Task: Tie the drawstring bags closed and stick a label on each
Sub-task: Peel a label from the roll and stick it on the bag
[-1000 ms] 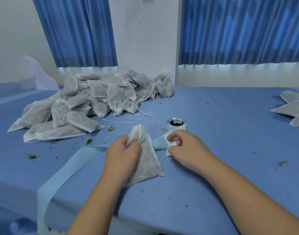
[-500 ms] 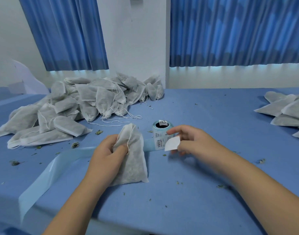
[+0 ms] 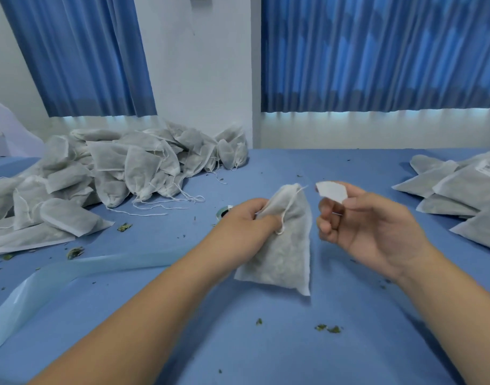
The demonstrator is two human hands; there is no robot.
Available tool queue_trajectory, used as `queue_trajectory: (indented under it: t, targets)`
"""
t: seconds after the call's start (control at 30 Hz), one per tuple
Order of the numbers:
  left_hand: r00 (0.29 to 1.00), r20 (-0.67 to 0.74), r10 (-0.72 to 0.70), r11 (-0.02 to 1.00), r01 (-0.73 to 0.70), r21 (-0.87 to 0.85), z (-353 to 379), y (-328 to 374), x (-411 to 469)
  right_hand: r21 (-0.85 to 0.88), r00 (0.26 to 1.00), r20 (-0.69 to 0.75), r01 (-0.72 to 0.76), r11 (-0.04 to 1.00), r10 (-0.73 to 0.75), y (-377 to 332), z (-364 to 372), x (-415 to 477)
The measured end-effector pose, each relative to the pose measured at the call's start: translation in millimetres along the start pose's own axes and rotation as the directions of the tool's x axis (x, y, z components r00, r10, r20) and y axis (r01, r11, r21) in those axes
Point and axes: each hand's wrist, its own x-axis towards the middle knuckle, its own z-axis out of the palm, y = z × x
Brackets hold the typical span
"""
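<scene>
My left hand (image 3: 246, 226) grips the gathered neck of a white drawstring bag (image 3: 285, 251) filled with dried leaves, and the bag hangs lifted over the blue table (image 3: 266, 343). Its string loops over my fingers. Just right of the bag, my right hand (image 3: 369, 232) is raised palm up and pinches a small white label (image 3: 331, 191) at its fingertips. The label roll (image 3: 223, 212) is almost hidden behind my left hand.
A big heap of bags (image 3: 121, 173) lies at the back left, with loose strings trailing. Several labelled bags (image 3: 460, 190) lie at the right edge. A pale blue backing strip (image 3: 71, 273) curls across the left. Leaf crumbs (image 3: 328, 328) dot the cloth.
My right hand peeled the label off the roll and lifted it, turning palm up. My left hand raised the bag off the table, which now hides the roll.
</scene>
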Motion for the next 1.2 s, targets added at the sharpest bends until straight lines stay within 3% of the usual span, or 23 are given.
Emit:
queue_trajectory:
  t: [0.17, 0.43, 0.63, 0.8, 0.9, 1.0, 1.2]
  targets:
    - [1.000, 0.026, 0.006, 0.998, -0.007, 0.067, 40, 4, 41, -0.002, 0.993, -0.030, 0.117, 0.993, -0.117, -6, -2, 1]
    - [0.984, 0.179, -0.011, 0.994, 0.030, -0.102, 60, -19, 46, -0.215, 0.990, -0.101, 0.074, 0.974, -0.098, 3, -6, 7]
    - [0.959, 0.285, -0.009, 0.961, 0.086, -0.261, 54, -18, 42, -0.236, 0.971, -0.204, 0.077, 0.969, -0.127, 3, -6, 4]
    - [0.940, 0.340, -0.016, 0.953, 0.117, -0.279, 54, -15, 39, -0.314, 0.938, -0.279, 0.115, 0.942, -0.208, 2, -10, 2]
    - [0.939, 0.344, -0.015, 0.920, 0.147, -0.362, 52, -14, 37, -0.515, 0.899, -0.287, 0.145, 0.845, -0.330, -1, -11, -1]
    - [0.935, 0.354, 0.008, 0.904, 0.144, -0.402, 49, -14, 37, -0.736, 0.874, -0.201, 0.164, 0.656, -0.443, 0, -11, -4]
    - [0.941, 0.336, 0.029, 0.888, 0.130, -0.440, 43, -11, 36, -0.917, 0.811, -0.039, 0.203, 0.343, -0.584, 3, -10, -6]
